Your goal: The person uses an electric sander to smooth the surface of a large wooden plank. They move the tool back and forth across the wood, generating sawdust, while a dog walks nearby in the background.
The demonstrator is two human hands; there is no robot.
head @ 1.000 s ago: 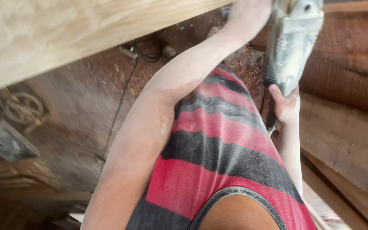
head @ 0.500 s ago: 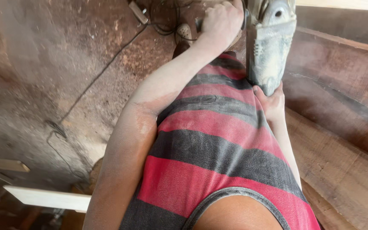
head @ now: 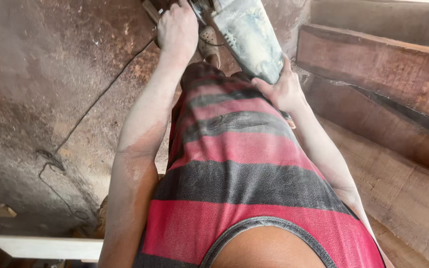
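Nearest the camera: striped red and grey shirt point(head: 244, 173), dusted with sawdust, both forearms coated too.

Right hand point(head: 281, 89) is wrapped around the rear end of the power tool point(head: 247, 37), fingers closed on the grey dusty body. Left hand point(head: 177, 30) is clenched shut near the tool's front end, at the top edge of the view; what exactly it holds is hidden, likely a side handle.

Tool sits in front of the torso, angled away and down, between the two hands.

Handling judgement: rigid housing, looks fairly heavy, front-loaded. Dust film makes the casing slippery, so a two-hand hold is right: rear body plus front handle, clear of the working end.

Further out: thin cable point(head: 100, 94) trails across the dusty floor point(head: 35, 89). Rough timber beams point(head: 383, 64) are stacked to the right. A pale plank point(head: 40, 246) lies at lower left.
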